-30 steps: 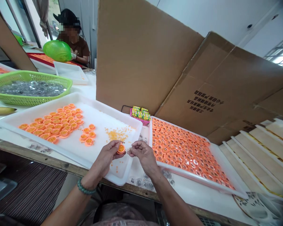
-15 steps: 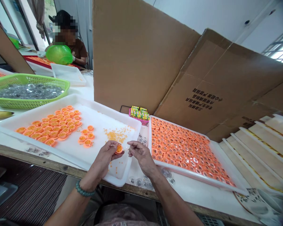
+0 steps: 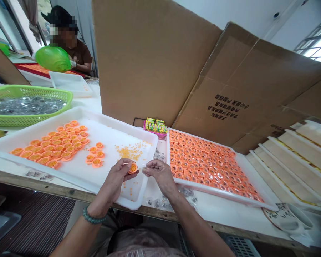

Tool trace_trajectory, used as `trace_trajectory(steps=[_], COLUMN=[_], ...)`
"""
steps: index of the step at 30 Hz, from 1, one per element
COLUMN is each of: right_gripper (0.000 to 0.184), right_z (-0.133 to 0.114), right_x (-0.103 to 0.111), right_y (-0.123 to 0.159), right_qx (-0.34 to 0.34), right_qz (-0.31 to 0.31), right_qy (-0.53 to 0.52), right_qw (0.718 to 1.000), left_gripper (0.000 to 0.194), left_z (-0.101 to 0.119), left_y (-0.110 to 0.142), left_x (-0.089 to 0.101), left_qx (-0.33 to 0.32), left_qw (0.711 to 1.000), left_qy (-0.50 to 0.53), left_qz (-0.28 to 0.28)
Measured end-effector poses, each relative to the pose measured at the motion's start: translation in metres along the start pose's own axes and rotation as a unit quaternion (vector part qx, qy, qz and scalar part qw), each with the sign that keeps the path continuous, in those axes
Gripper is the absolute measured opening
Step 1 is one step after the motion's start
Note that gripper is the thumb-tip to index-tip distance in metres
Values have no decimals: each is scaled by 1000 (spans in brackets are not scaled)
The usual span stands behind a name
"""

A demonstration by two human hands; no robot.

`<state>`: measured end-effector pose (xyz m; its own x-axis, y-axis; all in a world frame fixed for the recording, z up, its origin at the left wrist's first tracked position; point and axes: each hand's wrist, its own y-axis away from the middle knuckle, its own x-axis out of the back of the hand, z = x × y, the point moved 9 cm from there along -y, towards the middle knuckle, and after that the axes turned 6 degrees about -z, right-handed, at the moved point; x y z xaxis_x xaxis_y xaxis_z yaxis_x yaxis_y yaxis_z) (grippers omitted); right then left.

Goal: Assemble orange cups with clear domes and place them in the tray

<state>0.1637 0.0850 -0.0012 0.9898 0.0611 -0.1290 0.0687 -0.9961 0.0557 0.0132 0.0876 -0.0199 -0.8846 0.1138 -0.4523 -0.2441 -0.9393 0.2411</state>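
Since ½ sec ago my view's been swinging R, so most stuff's sitting further L in it, and the other person's green bowl [image 3: 52, 59] is tipping to a diff. angle; my hands & the cup are staying close together.

My L hand [image 3: 115, 180] is holding an orange cup [image 3: 133, 168], fingers narrow round its side, open face showing. My R hand [image 3: 162, 176] is hovering just beside it, w/ a small gap btwn; fingers are curling in narrow, but can't tell if the tips are pinching anything. Both hands are hanging over the R end of the L tray [image 3: 104, 137].

In that tray, loose cups [image 3: 56, 146] are crowding the L side, a small bunch [image 3: 95, 155] is sitting apart nr the middle, & yellow bits [image 3: 130, 152] are lying scattered just beyond my hands. Clear pcs [image 3: 157, 202] are lying on the table nr my R wrist.

To the R, packed cups [image 3: 198, 160] are filling most of the R tray [image 3: 244, 171]. Small packs [image 3: 154, 126] are sitting in a pink basket [image 3: 162, 136] btwn the trays' far corners, nr the cardboard [image 3: 155, 53]. Far L, a green basket [image 3: 29, 119] is holding shiny clear stuff [image 3: 26, 105].
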Motion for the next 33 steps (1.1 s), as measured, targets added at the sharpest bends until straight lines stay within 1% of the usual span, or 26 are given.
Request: trace_trajectory(steps=[4, 8, 9, 11, 13, 15, 17, 19, 21, 22, 24, 27, 28, 30, 32, 33], right_gripper=[21, 33, 32, 24, 16, 13, 18, 25, 26, 25, 26, 27, 27, 25, 27, 30], right_z=[-2, -7, -8, -11, -17, -23, -27, -29, -26, -23, -15, -2, -1, -4, -7, -8], right_x=[5, 1, -1, -5, -9, -14, -21, -27, -29, -28, -22, -16, -14, -12, -15, -18], right_y=[-2, -4, -5, -5, -5, -4, -3, -1, 1, 1, 0, -5, -6, -8, -9, -9], right_qx=[18, 42, 49, 66, 89, 113, 128, 134, 129, 119, 80, 25, 23, 43, 64, 68], right_qz=[-3, -38, -47, -55, -47, -36, -44, -67, -86, -89, -86, -65, -50, -16, -5, -13], right_qy=[19, 46, 59, 92, 134, 174, 202, 232, 260, 260, 215, 76, 34, -15, -23, -16], right_qw=[1000, 997, 996, 992, 986, 978, 970, 961, 953, 954, 970, 995, 998, 999, 998, 997], left_gripper=[30, 37, 39, 40, 38, 35, 33, 32, 30, 30, 28, 29, 30, 32, 32, 32], left_z=[1, 2, 3, 4, 5, 6, 6, 5, 3, 2, 1, 0, 0, 0, 2, 3], left_y=[1, 2, 3, 3, 4, 4, 4, 3, 2, 1, 0, 0, 1, 2, 2, 2], left_x=[0, -2, -3, -4, -4, -4, -3, -1, 1, 2, 3, 4, 4, 3, 1, 0], left_qx=[1, 10, 10, 8, 5, -2, -10, -16, -18, -18, -14, -1, 4, 10, 8, 2], left_qw=[1000, 1000, 1000, 1000, 1000, 1000, 1000, 1000, 1000, 1000, 1000, 1000, 1000, 1000, 1000, 1000], left_qy=[0, -6, -7, -8, -8, -6, 0, 9, 17, 20, 24, 21, 18, 11, 6, 6], left_qz=[5, -1, -3, -4, -1, 2, 2, 4, 4, 4, 7, 17, 20, 21, 15, 10])
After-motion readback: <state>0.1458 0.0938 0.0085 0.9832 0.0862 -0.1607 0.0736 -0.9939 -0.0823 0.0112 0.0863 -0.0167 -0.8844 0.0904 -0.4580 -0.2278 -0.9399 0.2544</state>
